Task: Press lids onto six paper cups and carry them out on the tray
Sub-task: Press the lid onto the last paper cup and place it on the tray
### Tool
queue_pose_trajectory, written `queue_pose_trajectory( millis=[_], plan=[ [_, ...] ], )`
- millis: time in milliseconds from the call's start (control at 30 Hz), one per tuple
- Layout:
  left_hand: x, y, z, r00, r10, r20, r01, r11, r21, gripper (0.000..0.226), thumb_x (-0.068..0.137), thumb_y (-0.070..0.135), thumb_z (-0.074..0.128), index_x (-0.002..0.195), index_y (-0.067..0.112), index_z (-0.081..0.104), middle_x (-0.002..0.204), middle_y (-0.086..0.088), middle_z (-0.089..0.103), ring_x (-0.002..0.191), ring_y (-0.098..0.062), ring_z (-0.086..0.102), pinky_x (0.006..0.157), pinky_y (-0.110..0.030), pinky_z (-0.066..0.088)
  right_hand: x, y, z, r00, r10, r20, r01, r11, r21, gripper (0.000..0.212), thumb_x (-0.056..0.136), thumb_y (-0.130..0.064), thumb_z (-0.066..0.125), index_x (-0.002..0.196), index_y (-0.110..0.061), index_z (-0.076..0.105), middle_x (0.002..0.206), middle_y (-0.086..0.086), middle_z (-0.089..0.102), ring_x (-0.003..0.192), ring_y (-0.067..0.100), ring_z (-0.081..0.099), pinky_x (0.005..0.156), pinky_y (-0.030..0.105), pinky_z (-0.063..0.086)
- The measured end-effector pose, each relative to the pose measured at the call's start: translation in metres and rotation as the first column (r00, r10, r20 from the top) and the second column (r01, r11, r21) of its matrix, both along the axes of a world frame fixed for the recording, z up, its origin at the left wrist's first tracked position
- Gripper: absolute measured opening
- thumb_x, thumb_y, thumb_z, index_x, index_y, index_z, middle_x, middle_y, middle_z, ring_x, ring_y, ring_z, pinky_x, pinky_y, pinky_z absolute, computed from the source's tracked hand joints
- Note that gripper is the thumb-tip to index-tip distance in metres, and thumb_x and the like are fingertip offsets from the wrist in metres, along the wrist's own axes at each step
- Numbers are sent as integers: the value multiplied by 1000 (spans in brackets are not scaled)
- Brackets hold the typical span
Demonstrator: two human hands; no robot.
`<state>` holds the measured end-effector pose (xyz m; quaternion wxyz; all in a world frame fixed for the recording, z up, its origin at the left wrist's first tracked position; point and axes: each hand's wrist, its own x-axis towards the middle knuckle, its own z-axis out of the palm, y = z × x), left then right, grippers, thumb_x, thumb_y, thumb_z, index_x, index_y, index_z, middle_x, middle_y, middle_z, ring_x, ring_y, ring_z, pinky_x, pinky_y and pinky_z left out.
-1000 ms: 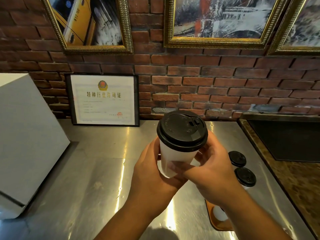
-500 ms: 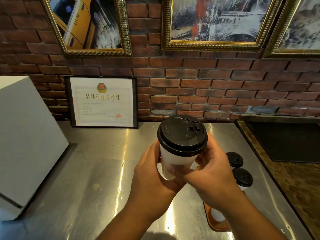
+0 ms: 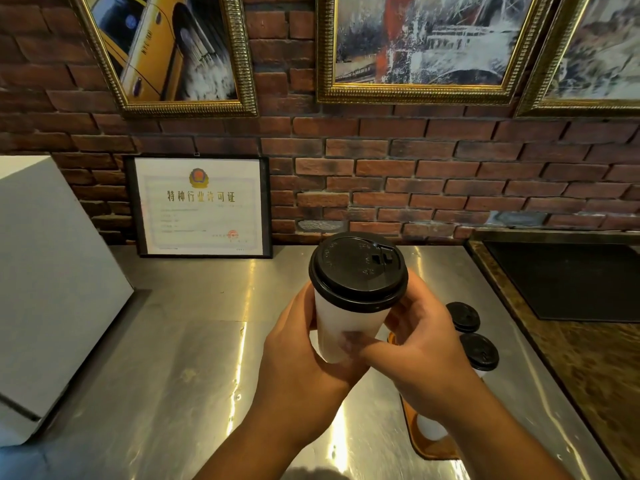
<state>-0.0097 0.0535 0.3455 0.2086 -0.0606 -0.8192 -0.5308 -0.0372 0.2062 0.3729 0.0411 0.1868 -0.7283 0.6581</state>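
Note:
A white paper cup (image 3: 341, 332) with a black lid (image 3: 358, 271) is held up above the steel counter, tilted slightly toward me. My left hand (image 3: 301, 358) wraps its left side and base. My right hand (image 3: 415, 344) grips its right side, thumb across the cup's front. Behind my right hand an orange-brown tray (image 3: 431, 446) lies on the counter. Two lidded cups stand on it, a farther one (image 3: 463, 317) and a nearer one (image 3: 479, 351). My right wrist hides much of the tray.
The steel counter (image 3: 180, 358) runs to a brick wall. A white box-shaped appliance (image 3: 45, 292) stands at the left. A framed certificate (image 3: 199, 206) leans on the wall. A dark mat (image 3: 568, 282) lies on a brown stone surface at the right.
The cup and both hands stay almost still; the view tilts slightly so everything sits a little lower in the picture.

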Motion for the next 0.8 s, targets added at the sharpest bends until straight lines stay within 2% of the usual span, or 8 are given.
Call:
queue_pose_trajectory(
  millis=[67,133,233,367,467,600,700,800],
  plan=[
    [1,0,0,1000,-10,8,10,1000,12,83,61,88,79,132,82,36,128,49,57,123,20,53,77,8,40,0,2,1,1000,-1,5,1,1000,-12,84,60,-12,94,120,-63,63,125,-25,73,121,-6,65,80,11,57],
    [2,-1,-2,999,-31,27,30,999,21,89,59,80,84,135,79,37,131,44,59,125,14,55,80,5,44,1,3,1,1000,-10,11,10,1000,-18,84,61,-11,95,121,-60,65,124,-25,73,118,-5,66,79,11,58],
    [0,-1,-6,998,-48,47,48,999,7,91,61,61,90,132,82,36,131,44,59,124,15,56,79,5,44,2,1,1,999,-34,29,35,999,-14,85,59,-19,96,129,-54,61,126,-26,72,118,-5,66,81,12,59],
    [-2,0,-8,998,-33,45,33,999,1,92,59,64,86,129,87,31,129,51,55,123,23,50,76,7,40,2,2,3,999,1,45,0,1000,-19,88,61,-16,93,134,-48,58,126,-26,72,118,-5,67,80,12,58],
    [-3,3,-8,999,-36,34,36,999,1,94,65,60,94,130,87,31,130,51,55,125,22,50,75,8,39,0,3,5,999,-16,27,16,1000,-27,84,61,-14,96,130,-51,62,125,-25,73,116,-4,67,79,12,59],
    [-5,3,-9,998,-61,33,61,998,4,102,69,44,100,137,81,34,134,45,57,126,19,52,78,6,42,-3,2,6,999,-45,10,45,998,-48,86,58,-21,99,119,-68,61,124,-27,72,114,-6,67,76,13,59],
    [-7,4,-9,998,-50,35,50,999,14,100,68,48,99,135,83,33,133,47,56,125,22,51,75,7,41,-4,2,8,1000,-25,6,25,998,-51,85,60,-23,97,114,-76,58,125,-30,71,115,-8,66,77,11,58],
    [-8,4,-7,999,-47,25,47,999,8,100,66,56,99,137,82,34,132,48,56,123,24,50,72,8,39,-7,5,8,1000,12,-7,-13,999,-52,82,64,-19,95,117,-71,61,125,-26,72,117,-4,67,79,12,59]
  ],
)
